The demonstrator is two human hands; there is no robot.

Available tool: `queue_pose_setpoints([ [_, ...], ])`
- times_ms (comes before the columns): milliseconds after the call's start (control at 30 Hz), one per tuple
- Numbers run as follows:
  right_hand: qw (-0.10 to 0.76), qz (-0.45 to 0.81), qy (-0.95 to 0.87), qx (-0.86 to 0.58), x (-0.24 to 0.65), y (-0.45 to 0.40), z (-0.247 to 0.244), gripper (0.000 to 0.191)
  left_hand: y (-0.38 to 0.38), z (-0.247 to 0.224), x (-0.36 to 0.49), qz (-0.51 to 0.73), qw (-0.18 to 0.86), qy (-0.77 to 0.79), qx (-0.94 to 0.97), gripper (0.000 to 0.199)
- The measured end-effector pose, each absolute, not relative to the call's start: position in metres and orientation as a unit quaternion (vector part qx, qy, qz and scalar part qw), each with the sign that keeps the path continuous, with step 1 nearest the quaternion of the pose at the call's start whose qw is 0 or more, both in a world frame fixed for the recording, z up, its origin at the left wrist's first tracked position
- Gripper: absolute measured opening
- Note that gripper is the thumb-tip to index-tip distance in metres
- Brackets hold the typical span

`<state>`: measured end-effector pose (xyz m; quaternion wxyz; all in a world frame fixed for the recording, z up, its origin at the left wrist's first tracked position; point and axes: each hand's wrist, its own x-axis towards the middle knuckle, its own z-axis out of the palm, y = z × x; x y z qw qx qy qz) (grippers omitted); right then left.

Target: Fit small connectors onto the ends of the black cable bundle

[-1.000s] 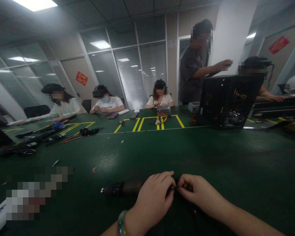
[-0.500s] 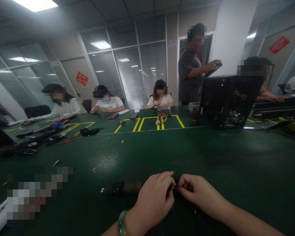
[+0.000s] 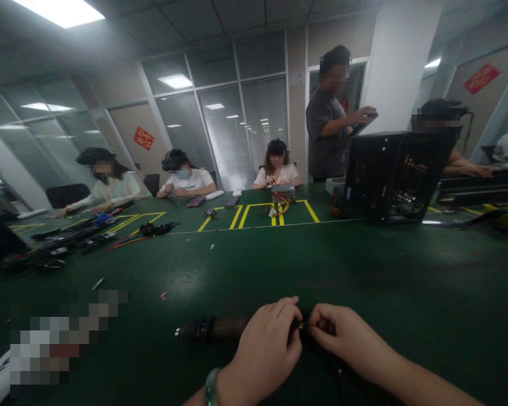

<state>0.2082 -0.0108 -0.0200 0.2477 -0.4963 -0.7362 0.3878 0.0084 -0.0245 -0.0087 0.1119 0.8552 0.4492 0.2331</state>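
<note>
A dark cylindrical tool (image 3: 226, 329) with a metal tip at its left end lies on the green table (image 3: 152, 349). My left hand (image 3: 271, 341), with a green bangle on the wrist, covers the tool's right end. Its thumb and index finger are pinched beside a small shiny metal piece (image 3: 301, 326). Close by on the right, my right hand (image 3: 336, 332) is pinched on a thin dark part whose outline is lost against the table. Below the hands, another dark item with a small shiny spot is too dim to make out.
A black computer case (image 3: 375, 180) stands at the back right. Dark cables (image 3: 63, 242) lie at the left, and a power supply with coloured wires (image 3: 283, 194) sits at the far side. Several people are around the table. A blurred white item (image 3: 0, 369) is at the near left.
The whole view has shifted slightly. Both hands keep nearly the same pose, and the small metal piece shows a little more clearly between them.
</note>
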Motion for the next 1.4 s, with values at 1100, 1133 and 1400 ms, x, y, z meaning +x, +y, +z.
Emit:
queue_pose_setpoints([
  [1100, 0.252, 0.402, -0.727, -0.497, 0.2035, -0.0148, -0.0225, 0.009, -0.0238, -0.0029, 0.0069, 0.190, 0.110, 0.454, 0.864, 0.009],
  [1133, 0.255, 0.399, -0.726, -0.498, 0.2037, -0.0142, -0.0237, 0.009, -0.0238, -0.0031, 0.0072, 0.191, 0.109, 0.453, 0.864, 0.010],
  [1400, 0.264, 0.383, -0.724, -0.509, 0.2023, -0.0136, -0.0273, 0.008, -0.0225, -0.0084, 0.0088, 0.207, 0.107, 0.455, 0.859, 0.011],
])
